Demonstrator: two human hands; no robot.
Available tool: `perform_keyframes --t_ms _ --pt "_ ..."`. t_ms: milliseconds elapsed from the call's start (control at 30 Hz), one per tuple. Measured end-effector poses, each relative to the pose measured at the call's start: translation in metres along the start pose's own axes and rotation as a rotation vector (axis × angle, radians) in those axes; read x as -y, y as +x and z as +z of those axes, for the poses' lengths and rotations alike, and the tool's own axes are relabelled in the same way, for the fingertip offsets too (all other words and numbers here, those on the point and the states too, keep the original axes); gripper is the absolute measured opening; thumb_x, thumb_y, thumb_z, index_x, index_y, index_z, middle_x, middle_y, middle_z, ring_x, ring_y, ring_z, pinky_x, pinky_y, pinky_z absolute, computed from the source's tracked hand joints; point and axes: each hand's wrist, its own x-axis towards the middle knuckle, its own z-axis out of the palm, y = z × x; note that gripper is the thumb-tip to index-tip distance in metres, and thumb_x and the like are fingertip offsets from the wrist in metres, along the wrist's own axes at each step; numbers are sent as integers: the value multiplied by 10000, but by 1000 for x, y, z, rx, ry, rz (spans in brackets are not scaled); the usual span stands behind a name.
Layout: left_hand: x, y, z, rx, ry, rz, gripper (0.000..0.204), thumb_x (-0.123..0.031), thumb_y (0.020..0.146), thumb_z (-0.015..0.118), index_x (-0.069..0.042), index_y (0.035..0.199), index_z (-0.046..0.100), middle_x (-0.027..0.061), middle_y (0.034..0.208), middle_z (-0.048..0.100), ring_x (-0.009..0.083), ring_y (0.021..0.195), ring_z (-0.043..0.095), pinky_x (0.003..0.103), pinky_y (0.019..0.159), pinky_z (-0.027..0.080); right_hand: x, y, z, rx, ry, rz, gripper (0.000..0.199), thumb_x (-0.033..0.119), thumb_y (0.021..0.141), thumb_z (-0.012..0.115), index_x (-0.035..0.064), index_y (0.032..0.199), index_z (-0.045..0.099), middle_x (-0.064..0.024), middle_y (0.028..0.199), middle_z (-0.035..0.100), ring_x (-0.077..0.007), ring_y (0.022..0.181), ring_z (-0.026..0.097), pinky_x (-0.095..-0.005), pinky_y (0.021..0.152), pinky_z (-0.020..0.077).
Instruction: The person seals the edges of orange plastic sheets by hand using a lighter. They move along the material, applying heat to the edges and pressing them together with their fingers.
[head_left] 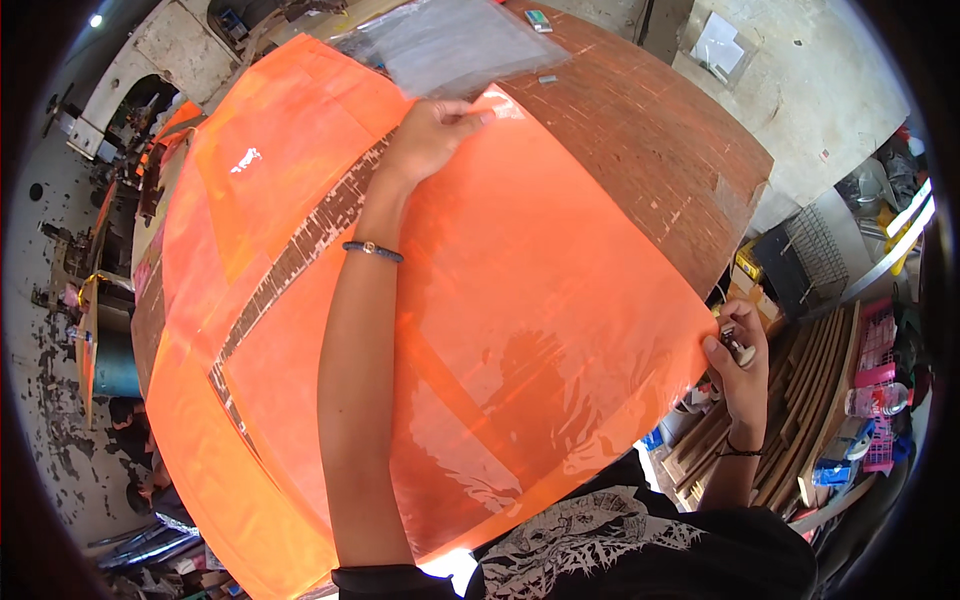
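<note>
A large translucent orange plastic sheet (520,300) lies over a worn brown wooden table (650,130). My left hand (432,132) reaches far across and pinches the sheet's far corner between thumb and fingers. My right hand (738,362) grips the sheet's near right corner at the table's edge, and a small dark and white object shows in that same hand. More orange sheets (250,170) lie underneath to the left, with a strip of bare table between them.
A clear plastic sheet (450,40) rests at the table's far end, with a small box (538,18) beside it. Wooden slats (800,390), a wire rack (815,250) and pink crates (878,350) crowd the floor to the right. A blue barrel (110,365) stands left.
</note>
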Motion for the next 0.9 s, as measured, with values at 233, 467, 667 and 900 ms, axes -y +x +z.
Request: perform_keyframes --t_ms 233,467,667,900 --pt "13 1 15 -182 -28 121 350 -287 900 654 45 1008 676 44 836 690 67 739 584 249 670 473 -16 1 2 -100 -57 70 316 154 826 743 69 1069 561 83 656 502 18 503 374 -164 434 239" --pt "9 -14 4 -192 -124 90 286 -245 927 635 29 998 682 -27 747 619 35 674 506 211 621 431 1 4 11 -96 -73 67 336 151 812 757 57 1085 584 63 714 563 20 566 430 -156 486 303" --pt "4 1 -10 -232 -68 -1 266 -251 927 637 9 940 691 -43 718 592 22 633 466 210 573 398 6 23 23 -114 -196 -154 319 95 819 736 14 1083 577 1 789 613 -31 635 528 -166 565 407" --pt "21 10 -5 -284 21 -2 325 -293 909 654 26 956 697 -55 664 550 36 599 428 229 541 371 23 29 32 -58 -220 -69 274 68 842 701 8 1074 569 -18 786 597 -67 561 551 -205 513 441"
